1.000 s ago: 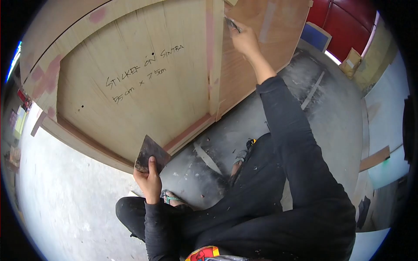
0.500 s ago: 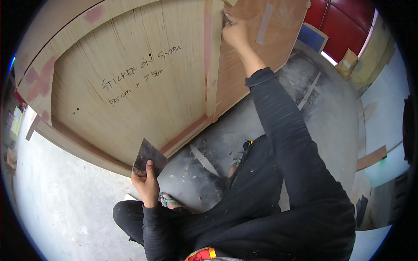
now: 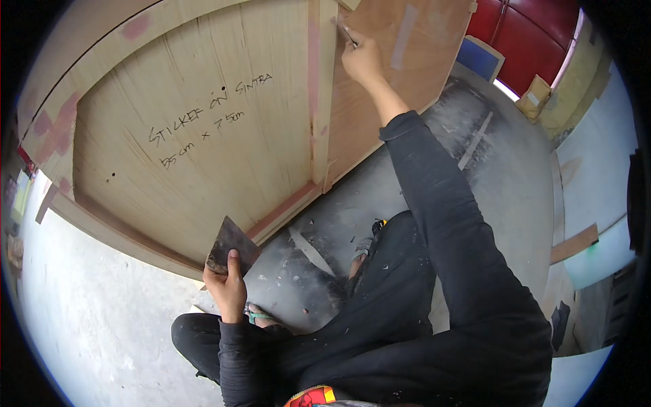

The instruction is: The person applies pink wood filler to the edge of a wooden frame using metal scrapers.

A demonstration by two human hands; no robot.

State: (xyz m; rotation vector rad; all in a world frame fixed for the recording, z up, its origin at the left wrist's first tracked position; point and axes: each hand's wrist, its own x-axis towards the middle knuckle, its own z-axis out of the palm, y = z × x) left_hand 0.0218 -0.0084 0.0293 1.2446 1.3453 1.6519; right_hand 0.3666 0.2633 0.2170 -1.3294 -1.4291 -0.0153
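Note:
In the head view my left hand point(image 3: 228, 293) grips a dark, smeared flat plate point(image 3: 234, 247), thumb on top, low in front of the wooden panel. My right hand point(image 3: 364, 60) is raised at the top, its fingers closed round a small putty knife point(image 3: 350, 39). Most of that tool is hidden by the fingers, and its tip is close to the edge of the reddish-brown plywood side point(image 3: 380, 95). To the left stands the pale wood panel point(image 3: 203, 136), framed, with handwriting and pink filler patches on it.
Grey concrete floor point(image 3: 115, 305) runs beneath, with dark stains and a pale strip point(image 3: 313, 252). My bent legs and sandaled foot point(image 3: 259, 316) are close to the panel's base. At right are pale sheets point(image 3: 593, 176) and a brown board point(image 3: 575, 244); a blue panel point(image 3: 478, 60) leans farther back.
The view has shifted slightly, so the panel appears a little farther left. My right hand has moved slightly on the plywood edge, its tool now showing more. My left hand holds the plate as before.

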